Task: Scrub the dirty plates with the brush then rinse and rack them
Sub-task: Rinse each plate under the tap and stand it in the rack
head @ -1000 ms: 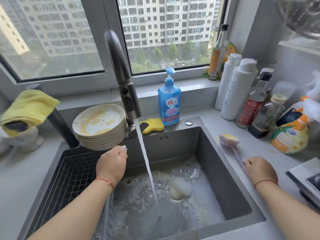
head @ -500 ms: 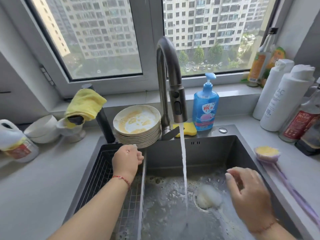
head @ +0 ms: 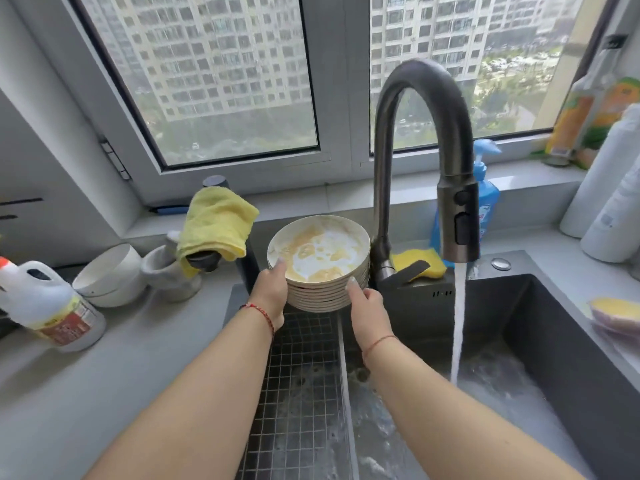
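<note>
Now both hands, left hand [head: 272, 291] and right hand [head: 367, 306], grip the yellow-smeared stack of plates [head: 318, 263].

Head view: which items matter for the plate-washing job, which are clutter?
Job: plate stack, gripped by left hand and right hand; brush; faucet, running; sink; rack.

Clutter: yellow cloth, white bowls, jug, sponge, soap bottle.

My stack of white plates [head: 320, 278], the top one smeared with yellow sauce, sits tilted at the sink's back edge, while the yellow-headed brush [head: 614, 311] lies on the surface at right.
</note>
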{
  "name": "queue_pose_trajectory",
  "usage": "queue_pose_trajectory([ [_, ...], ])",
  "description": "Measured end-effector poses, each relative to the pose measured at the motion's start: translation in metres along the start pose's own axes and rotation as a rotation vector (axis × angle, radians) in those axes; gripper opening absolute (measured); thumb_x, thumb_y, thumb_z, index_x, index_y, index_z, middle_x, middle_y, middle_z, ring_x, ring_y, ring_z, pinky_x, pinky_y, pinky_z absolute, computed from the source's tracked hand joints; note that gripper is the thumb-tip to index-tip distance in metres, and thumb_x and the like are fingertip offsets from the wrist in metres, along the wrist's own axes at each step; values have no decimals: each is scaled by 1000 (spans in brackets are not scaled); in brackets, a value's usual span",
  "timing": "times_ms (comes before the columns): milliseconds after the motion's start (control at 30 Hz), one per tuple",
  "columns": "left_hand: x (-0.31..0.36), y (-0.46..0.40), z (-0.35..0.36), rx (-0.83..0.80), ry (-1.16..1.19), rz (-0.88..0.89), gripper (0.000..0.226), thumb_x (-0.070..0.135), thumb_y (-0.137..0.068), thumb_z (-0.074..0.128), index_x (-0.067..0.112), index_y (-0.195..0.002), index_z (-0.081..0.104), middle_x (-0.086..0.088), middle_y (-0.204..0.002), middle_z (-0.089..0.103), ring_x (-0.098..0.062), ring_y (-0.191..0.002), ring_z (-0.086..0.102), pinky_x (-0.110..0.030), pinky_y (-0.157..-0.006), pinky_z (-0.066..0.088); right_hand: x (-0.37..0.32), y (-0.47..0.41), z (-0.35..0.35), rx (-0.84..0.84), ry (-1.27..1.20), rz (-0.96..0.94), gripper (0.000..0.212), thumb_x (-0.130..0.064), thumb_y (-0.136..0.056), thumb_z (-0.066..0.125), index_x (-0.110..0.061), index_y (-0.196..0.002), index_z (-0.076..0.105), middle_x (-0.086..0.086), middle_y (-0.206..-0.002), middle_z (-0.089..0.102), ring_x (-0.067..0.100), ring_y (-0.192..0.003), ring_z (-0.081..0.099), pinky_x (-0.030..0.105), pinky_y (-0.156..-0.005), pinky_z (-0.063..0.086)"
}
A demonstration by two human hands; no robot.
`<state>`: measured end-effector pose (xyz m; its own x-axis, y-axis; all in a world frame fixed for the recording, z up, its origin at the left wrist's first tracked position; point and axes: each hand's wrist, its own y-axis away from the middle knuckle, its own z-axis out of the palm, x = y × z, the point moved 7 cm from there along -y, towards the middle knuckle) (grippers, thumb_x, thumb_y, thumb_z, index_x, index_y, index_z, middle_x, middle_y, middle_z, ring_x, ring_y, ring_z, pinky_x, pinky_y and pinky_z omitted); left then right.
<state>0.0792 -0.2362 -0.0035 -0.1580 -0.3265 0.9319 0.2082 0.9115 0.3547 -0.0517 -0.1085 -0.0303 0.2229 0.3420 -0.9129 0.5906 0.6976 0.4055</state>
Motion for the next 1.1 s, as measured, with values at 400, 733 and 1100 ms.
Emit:
queue_pose_trajectory([
  [400,-2,-74,4,-101,232,-82,38,34,-100,44,13,-127,60,-15,-115,70,-34,-104,67,-47,-89,56,13,-93,34,-8,-595,173,109,-66,-45,70,-27,-142,39,4,-124,62,28,-106,62,50,-89,53],
  [733,-5,-89,12,-250,487,-69,56,18,-58,45,7,-108,67,-20,-100,70,-41,-97,63,-59,-100,45,21,-103,37,77,-710,83,78,-36,-58,62,-24,-134,49,8,-114,67,31,-102,64,45,-82,55],
  [1100,-22,-71,-11,-147,472,-9,77,17,-53,51,5,-130,58,-28,-128,60,-51,-117,56,-65,-97,45,20,-66,28,48,-677,-47,61,-14,-76,51,-22,-136,45,8,-118,64,29,-105,61,41,-82,52],
])
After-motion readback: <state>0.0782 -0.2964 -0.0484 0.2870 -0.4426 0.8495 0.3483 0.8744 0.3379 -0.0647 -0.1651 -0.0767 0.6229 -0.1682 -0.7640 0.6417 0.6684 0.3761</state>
